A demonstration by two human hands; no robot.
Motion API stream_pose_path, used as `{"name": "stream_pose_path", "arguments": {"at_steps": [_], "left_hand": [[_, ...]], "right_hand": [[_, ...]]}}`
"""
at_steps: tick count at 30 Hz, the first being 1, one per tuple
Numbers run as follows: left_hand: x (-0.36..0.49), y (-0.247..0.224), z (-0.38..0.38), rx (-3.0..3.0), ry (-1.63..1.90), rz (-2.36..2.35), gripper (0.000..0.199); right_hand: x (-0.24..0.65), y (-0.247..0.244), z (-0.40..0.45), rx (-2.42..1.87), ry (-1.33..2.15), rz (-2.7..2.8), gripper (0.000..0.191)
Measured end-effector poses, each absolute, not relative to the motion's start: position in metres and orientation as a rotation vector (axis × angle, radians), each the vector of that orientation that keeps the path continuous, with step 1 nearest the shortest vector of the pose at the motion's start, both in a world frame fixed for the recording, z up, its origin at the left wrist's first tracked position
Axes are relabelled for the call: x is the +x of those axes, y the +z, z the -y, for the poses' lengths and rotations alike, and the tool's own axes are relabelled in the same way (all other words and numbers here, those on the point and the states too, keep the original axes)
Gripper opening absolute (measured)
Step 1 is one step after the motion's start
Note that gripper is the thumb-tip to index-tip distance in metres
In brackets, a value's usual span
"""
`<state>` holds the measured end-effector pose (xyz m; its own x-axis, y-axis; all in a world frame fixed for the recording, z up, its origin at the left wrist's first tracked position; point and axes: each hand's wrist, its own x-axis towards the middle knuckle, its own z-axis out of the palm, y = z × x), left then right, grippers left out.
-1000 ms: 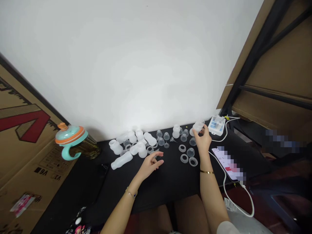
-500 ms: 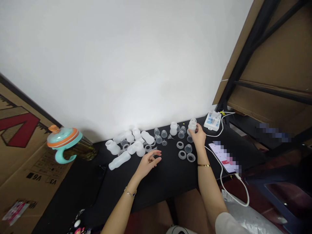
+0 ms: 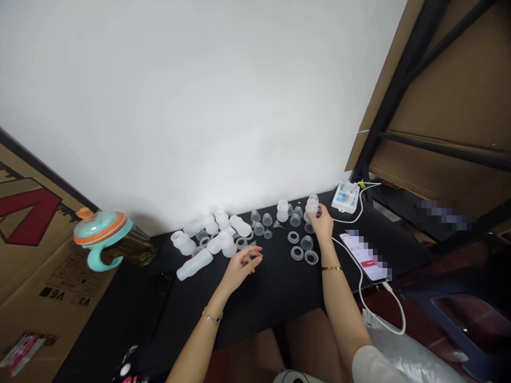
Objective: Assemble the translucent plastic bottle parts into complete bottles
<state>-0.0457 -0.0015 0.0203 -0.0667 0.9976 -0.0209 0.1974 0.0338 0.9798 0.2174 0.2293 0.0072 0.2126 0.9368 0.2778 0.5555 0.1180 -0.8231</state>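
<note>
At the back right of the black table, my right hand (image 3: 322, 222) is closed around a small white baby bottle (image 3: 312, 205) with a clear cap on top. A white bottle (image 3: 282, 210) stands upright to its left, beside several clear domed caps (image 3: 295, 219). Nearer me lie several translucent rings (image 3: 297, 253) and another domed cap (image 3: 306, 242). My left hand (image 3: 242, 263) hovers over the table, palm inward, fingers loosely curved and apart, with nothing in it. Just beyond it lies a cluster of white bottles (image 3: 228, 246), some on their sides.
A lidded jug (image 3: 115, 239) with a turquoise handle stands at the left by a cardboard box (image 3: 35, 266). At the right are a white power strip (image 3: 345, 197), a phone (image 3: 363, 256) and a white cable (image 3: 362, 287). A white wall (image 3: 223, 106) rises behind the table (image 3: 275, 298).
The view has shifted slightly. My right hand still holds the capped bottle, and my left hand stays almost where it was, with its fingers apart.
</note>
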Motion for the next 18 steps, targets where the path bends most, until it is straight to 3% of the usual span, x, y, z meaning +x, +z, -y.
{"name": "stream_pose_path", "arguments": {"at_steps": [18], "left_hand": [[-0.0462,0.0172,0.0006,1.328,1.186,-1.462,0.049]], "right_hand": [[0.2145,0.0136,-0.2243,-1.579,0.507,1.477,0.059]]}}
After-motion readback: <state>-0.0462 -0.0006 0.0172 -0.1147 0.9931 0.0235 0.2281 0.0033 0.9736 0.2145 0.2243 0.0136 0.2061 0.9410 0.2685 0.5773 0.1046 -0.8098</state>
